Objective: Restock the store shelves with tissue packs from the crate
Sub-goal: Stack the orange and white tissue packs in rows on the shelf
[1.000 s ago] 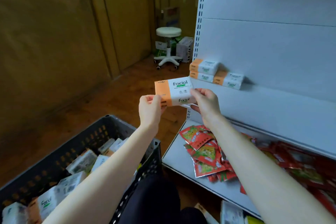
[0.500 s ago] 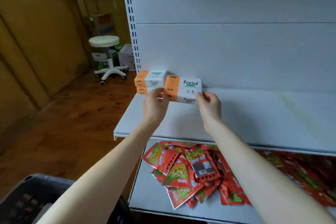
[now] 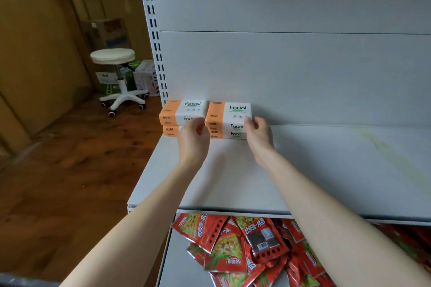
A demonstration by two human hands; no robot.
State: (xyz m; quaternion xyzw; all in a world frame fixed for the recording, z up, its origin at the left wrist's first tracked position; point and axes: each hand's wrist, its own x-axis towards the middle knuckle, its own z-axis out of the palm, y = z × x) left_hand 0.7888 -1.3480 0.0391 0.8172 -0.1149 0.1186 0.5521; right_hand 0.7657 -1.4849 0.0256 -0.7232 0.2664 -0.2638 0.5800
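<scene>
Task item: the top pack [image 3: 229, 112], orange and white, lies flat on a lower pack [image 3: 227, 134] at the back of the shelf [image 3: 326, 170], against the rear panel.
Adjacent stock: a left stack [image 3: 180, 116] of two packs stands just beside it, with a narrow gap between.
Right hand [image 3: 260, 134]: fingers are curled on the right end of the top pack and grasp it.
Left hand [image 3: 193, 141]: fingers are curled at the left end of the top pack, in the gap; contact cannot be confirmed.
Progress: four packs are on the shelf. The fourth appears seated but not yet let go.
Remaining: the packs occupy only the left rear corner, so this is judged an early stage.
Crate: not clearly in view; remaining stock cannot be told.
Lower shelf [image 3: 177, 263]: holds red snack packets [image 3: 245, 247], not task items.
</scene>
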